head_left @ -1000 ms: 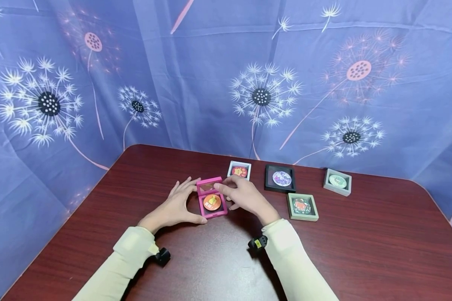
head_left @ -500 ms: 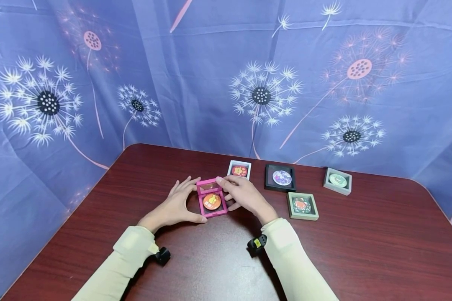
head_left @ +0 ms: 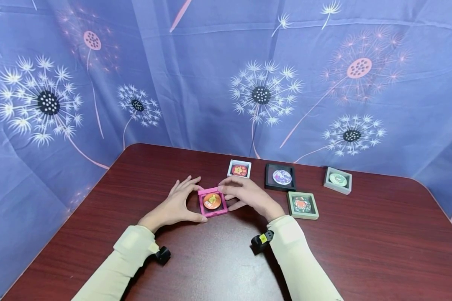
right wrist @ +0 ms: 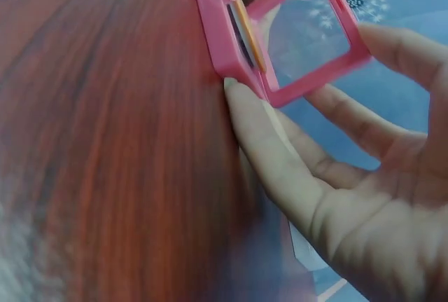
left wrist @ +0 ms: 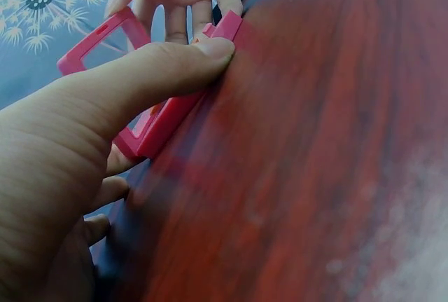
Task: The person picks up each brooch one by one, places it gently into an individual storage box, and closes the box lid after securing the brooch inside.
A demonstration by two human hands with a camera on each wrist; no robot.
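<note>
A small pink display case lies on the table with an orange round badge inside. Its clear-windowed lid stands up from the base at a steep angle. My left hand grips the base, thumb along the near edge and fingers on the far side; in the left wrist view the thumb presses the pink base. With its index fingertip on the lid's corner, my right hand also has its thumb against the base's side.
Behind the right hand sits a white case with a red badge. Further right are a black case, a green case and a grey-white case, each holding a badge. A dandelion-print cloth hangs behind the table.
The lid has swung from leaning back to nearly upright, towards the base, with the right index finger on its corner. The left hand has stayed in place on the base.
</note>
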